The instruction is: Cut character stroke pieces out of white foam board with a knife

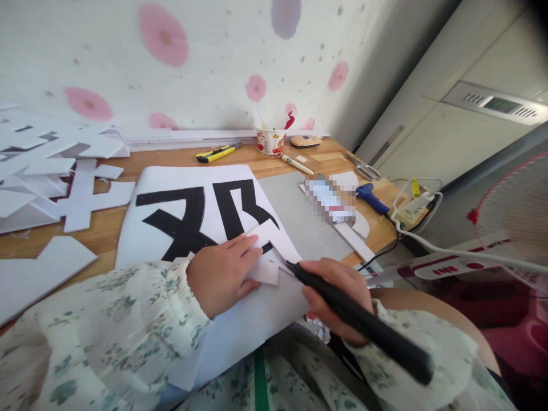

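A white sheet (pixel 128 245) with bold black character shapes (pixel 184 222) lies at the near edge of the table. My left hand (pixel 225 268) rests on it, fingers stretched out and pressing a cut white board piece (pixel 268 234). A smaller white strip (pixel 266 273) sticks out beside the thumb. In my right hand (pixel 338 285) is a black-handled knife (pixel 363 319), slanting down to the left. Its tip meets the edge of the white board just right of my left fingers. The blade is too small to make out.
Cut white board scraps (pixel 55 165) pile up at left. Behind the sheet are a yellow utility knife (pixel 218 153) and a paper cup (pixel 271 141). At right lie a phone (pixel 327 200), a blue glue gun (pixel 372 198), scissors (pixel 366 168) and a white cable (pixel 428 242).
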Available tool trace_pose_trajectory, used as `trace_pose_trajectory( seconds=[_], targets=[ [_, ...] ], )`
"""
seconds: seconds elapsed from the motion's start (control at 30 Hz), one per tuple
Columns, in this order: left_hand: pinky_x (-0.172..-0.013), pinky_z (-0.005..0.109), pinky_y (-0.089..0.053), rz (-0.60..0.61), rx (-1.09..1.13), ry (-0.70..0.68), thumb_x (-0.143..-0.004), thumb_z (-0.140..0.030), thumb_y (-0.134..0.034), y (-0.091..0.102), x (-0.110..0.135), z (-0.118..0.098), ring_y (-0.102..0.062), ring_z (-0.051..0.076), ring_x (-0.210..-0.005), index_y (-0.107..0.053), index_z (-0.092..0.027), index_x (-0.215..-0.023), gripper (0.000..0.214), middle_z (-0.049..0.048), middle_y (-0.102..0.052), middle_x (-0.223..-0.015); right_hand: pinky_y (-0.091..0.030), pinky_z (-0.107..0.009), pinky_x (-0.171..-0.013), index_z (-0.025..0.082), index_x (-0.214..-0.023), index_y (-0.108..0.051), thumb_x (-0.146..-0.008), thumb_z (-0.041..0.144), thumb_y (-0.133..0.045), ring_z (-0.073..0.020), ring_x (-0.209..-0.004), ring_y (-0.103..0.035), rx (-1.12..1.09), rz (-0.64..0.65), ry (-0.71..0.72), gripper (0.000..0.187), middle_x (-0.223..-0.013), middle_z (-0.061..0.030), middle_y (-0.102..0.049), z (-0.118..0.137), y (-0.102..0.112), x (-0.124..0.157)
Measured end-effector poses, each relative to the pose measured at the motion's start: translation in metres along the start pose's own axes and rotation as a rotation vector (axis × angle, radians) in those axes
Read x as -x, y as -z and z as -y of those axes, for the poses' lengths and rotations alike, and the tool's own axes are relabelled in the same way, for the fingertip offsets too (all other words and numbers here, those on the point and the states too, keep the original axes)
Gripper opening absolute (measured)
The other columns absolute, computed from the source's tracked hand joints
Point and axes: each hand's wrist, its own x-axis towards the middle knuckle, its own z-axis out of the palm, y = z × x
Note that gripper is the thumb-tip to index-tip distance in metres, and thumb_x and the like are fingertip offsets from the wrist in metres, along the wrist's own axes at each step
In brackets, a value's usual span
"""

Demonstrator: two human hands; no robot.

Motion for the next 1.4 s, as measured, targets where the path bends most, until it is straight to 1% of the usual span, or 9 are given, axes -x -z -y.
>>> trace_pose_trajectory(
  seconds=[0.17,0.3,0.47,0.63,0.7,0.83,1.07,1.27,1.4],
  targets=[
    [-0.084,0.041,-0.058,0.014,0.088,0.081,-0.075,-0.035,-0.074,0.004,-0.002,0.01,-0.065,0.029,-0.104,-0.058,-0.016,-0.109,0.042,0.016,-0.059,-0.129,-0.055,-0.027,-0.067,0.025,-0.105,-0.065,-0.085,0.029,-0.066,-0.017,-0.079,-0.068,-0.301,-0.034,-0.349,0.02,-0.094,-0.0022,-0.071,-0.015,0.011,-0.015],
    [-0.088,0.042,-0.057,0.04,0.196,0.083,-0.067,-0.034,-0.08,0.008,-0.007,0.019,-0.065,0.028,-0.103,-0.062,-0.015,-0.099,0.042,0.0133,-0.061,-0.125,-0.051,-0.026,-0.059,0.021,-0.1,-0.062,-0.084,0.03,-0.067,-0.0143,-0.068,-0.062,-0.499,-0.022,-0.443,0.019,-0.084,-0.0009,-0.067,-0.028,0.002,-0.03],
    [-0.095,0.046,-0.053,0.128,0.221,0.075,-0.068,-0.028,-0.079,0.017,-0.007,0.02,-0.06,0.031,-0.111,-0.067,-0.015,-0.105,0.041,0.0131,-0.06,-0.127,-0.049,-0.027,-0.066,0.022,-0.101,-0.062,-0.083,0.032,-0.068,-0.0135,-0.07,-0.06,-0.497,0.068,-0.503,0.021,-0.08,0.0013,-0.064,-0.026,-0.009,-0.044],
    [-0.099,0.047,-0.047,0.15,0.173,0.09,-0.073,-0.028,-0.075,0.017,0.002,0.019,-0.055,0.031,-0.115,-0.067,-0.018,-0.112,0.041,0.0131,-0.056,-0.13,-0.052,-0.029,-0.066,0.022,-0.103,-0.065,-0.081,0.031,-0.069,-0.0136,-0.071,-0.061,-0.6,0.257,-0.485,0.024,-0.088,-0.0004,-0.066,-0.029,-0.008,-0.072],
    [-0.099,0.047,-0.047,0.153,0.17,0.12,-0.076,-0.028,-0.072,0.016,0.004,0.018,-0.054,0.031,-0.116,-0.065,-0.019,-0.117,0.042,0.0137,-0.054,-0.13,-0.052,-0.028,-0.062,0.023,-0.103,-0.066,-0.08,0.029,-0.07,-0.0128,-0.066,-0.06,-0.663,0.317,-0.479,0.024,-0.08,0.0013,-0.065,-0.034,-0.011,-0.083],
    [-0.097,0.046,-0.047,0.176,0.169,0.182,-0.077,-0.025,-0.065,0.015,0.004,0.014,-0.053,0.032,-0.115,-0.065,-0.019,-0.117,0.04,0.0144,-0.053,-0.129,-0.054,-0.028,-0.062,0.023,-0.109,-0.064,-0.083,0.03,-0.066,-0.0128,-0.065,-0.062,-0.771,0.259,-0.515,0.027,-0.072,0.0025,-0.065,-0.042,-0.023,-0.092],
    [-0.092,0.043,-0.047,0.208,0.16,0.203,-0.076,-0.026,-0.065,0.019,0.004,0.012,-0.057,0.029,-0.105,-0.066,-0.022,-0.117,0.041,0.0127,-0.057,-0.114,-0.054,-0.029,-0.066,0.019,-0.123,-0.059,-0.089,0.03,-0.06,-0.013,-0.066,-0.063,-0.672,0.217,-0.409,0.036,-0.075,-0.0005,-0.068,-0.046,-0.035,-0.089],
    [-0.089,0.045,-0.048,0.164,0.121,0.174,-0.076,-0.025,-0.063,0.016,0.004,0.012,-0.058,0.031,-0.101,-0.067,-0.018,-0.115,0.04,0.0137,-0.059,-0.11,-0.051,-0.032,-0.084,0.026,-0.126,-0.061,-0.083,0.02,-0.062,-0.0188,-0.088,-0.068,-0.452,0.603,-0.189,0.044,-0.095,0.0002,-0.071,-0.039,-0.021,-0.08],
    [-0.088,0.045,-0.05,0.145,0.114,0.183,-0.075,-0.025,-0.063,0.014,0.004,0.012,-0.059,0.03,-0.099,-0.066,-0.015,-0.112,0.038,0.0136,-0.06,-0.11,-0.046,-0.034,-0.095,0.025,-0.126,-0.061,-0.083,0.016,-0.055,-0.0221,-0.105,-0.066,-0.35,0.706,-0.203,0.045,-0.112,-0.0014,-0.07,-0.029,-0.009,-0.077]
  ],
)
